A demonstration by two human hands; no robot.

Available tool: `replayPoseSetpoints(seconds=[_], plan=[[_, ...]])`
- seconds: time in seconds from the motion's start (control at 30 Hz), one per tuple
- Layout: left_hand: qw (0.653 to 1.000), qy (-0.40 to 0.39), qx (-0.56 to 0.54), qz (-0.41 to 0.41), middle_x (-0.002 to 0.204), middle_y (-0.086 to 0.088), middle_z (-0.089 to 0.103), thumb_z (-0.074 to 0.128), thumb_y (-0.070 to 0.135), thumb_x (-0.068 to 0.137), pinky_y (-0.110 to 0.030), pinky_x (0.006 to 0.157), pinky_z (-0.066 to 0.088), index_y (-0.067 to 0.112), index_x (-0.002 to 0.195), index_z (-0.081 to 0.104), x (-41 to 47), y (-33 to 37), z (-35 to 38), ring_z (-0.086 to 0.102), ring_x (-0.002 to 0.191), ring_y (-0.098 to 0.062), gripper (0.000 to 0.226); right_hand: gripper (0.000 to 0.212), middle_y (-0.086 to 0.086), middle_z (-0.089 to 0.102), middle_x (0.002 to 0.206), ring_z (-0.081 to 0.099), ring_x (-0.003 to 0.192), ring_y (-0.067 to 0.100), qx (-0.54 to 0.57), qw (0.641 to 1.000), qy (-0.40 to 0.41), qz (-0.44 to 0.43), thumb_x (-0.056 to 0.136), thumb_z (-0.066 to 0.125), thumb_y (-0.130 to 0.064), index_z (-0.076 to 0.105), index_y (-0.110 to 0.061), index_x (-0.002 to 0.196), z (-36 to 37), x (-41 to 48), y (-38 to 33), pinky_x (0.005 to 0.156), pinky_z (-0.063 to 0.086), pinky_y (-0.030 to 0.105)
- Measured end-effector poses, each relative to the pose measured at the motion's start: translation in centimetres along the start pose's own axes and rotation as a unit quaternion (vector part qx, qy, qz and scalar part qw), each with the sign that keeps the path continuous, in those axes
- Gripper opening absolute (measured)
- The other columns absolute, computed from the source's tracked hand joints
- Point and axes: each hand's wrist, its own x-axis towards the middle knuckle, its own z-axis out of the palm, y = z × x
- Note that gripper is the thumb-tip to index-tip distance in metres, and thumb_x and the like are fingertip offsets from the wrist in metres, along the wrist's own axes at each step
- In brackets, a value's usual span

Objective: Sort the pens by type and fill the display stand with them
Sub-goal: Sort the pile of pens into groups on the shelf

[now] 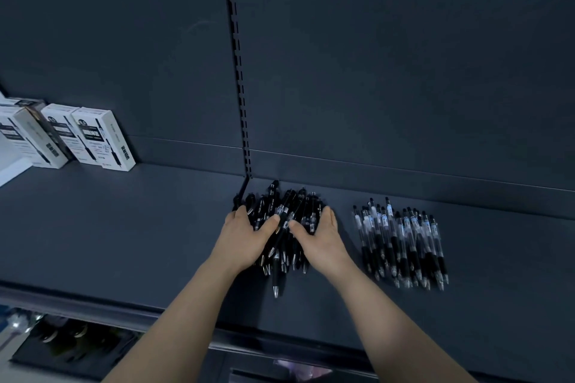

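Observation:
A heap of black pens [284, 211] lies on the dark shelf [124, 227] near its back wall, in the middle. My left hand [245, 239] cups the heap's left side and my right hand [317, 239] cups its right side, thumbs lying over the pens. A second group, pens with clear barrels and black grips [401, 242], lies in a rough row to the right, tips toward me. One black pen [276, 280] sticks out of the heap toward the front edge.
Several white pen boxes [93, 140] stand at the back left of the shelf. A slotted upright [241, 87] divides the back panel. A lower shelf with goods [62, 342] shows below the front edge.

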Motion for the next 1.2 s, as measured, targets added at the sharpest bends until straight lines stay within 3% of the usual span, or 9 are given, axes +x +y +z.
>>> replayPoseSetpoints(seconds=[0.17,0.3,0.6,0.97,1.2], plan=[[1.0,-0.015,0.005,0.012,0.148,-0.011,0.035,0.048,0.072,0.079,-0.043,0.11,0.035,0.012,0.144,0.034,0.6,-0.2,-0.2,0.033,0.137,-0.025,0.089,0.094,-0.001,-0.013,0.161,-0.003,0.149,0.015,0.032,0.999,0.005,0.02,0.093,0.051,-0.051,-0.008,-0.01,0.153,0.0,0.5,-0.6,0.12,0.011,0.036],[1.0,-0.012,0.003,0.008,0.147,-0.012,0.035,0.048,0.078,0.073,-0.047,0.11,0.034,0.012,0.142,0.035,0.7,-0.5,-0.4,0.031,0.137,-0.025,0.096,0.093,0.0,-0.011,0.162,-0.005,0.149,0.017,-0.008,1.0,0.018,0.019,0.092,0.053,-0.048,-0.005,-0.009,0.153,-0.7,0.3,0.4,0.121,0.009,0.037],[1.0,-0.006,0.019,0.013,0.147,-0.012,0.035,0.049,0.074,0.077,-0.046,0.11,0.034,0.011,0.143,0.032,0.5,-0.4,-0.7,0.03,0.137,-0.025,0.093,0.097,0.003,-0.009,0.162,-0.007,0.149,0.02,-0.03,0.998,0.049,0.011,0.09,0.057,-0.046,-0.006,-0.008,0.153,-0.7,0.1,0.9,0.12,0.008,0.038],[0.999,-0.002,0.044,0.013,0.148,-0.013,0.032,0.043,0.072,0.082,-0.045,0.109,0.035,0.01,0.145,0.03,0.1,0.3,-0.8,0.034,0.135,-0.029,0.089,0.098,0.001,-0.015,0.161,-0.013,0.148,0.018,-0.051,0.998,0.029,0.012,0.091,0.054,-0.051,-0.009,-0.008,0.153,-1.1,-0.2,1.3,0.12,0.003,0.036],[0.989,0.064,0.113,0.069,0.15,-0.014,0.029,0.042,0.06,0.09,-0.042,0.111,0.028,0.005,0.144,0.029,-1.0,1.9,-1.0,0.027,0.137,-0.031,0.078,0.092,0.003,-0.013,0.161,-0.012,0.148,0.016,-0.048,0.998,0.033,0.014,0.094,0.047,-0.053,-0.008,-0.008,0.153,-1.8,-0.3,1.5,0.12,0.002,0.035]])
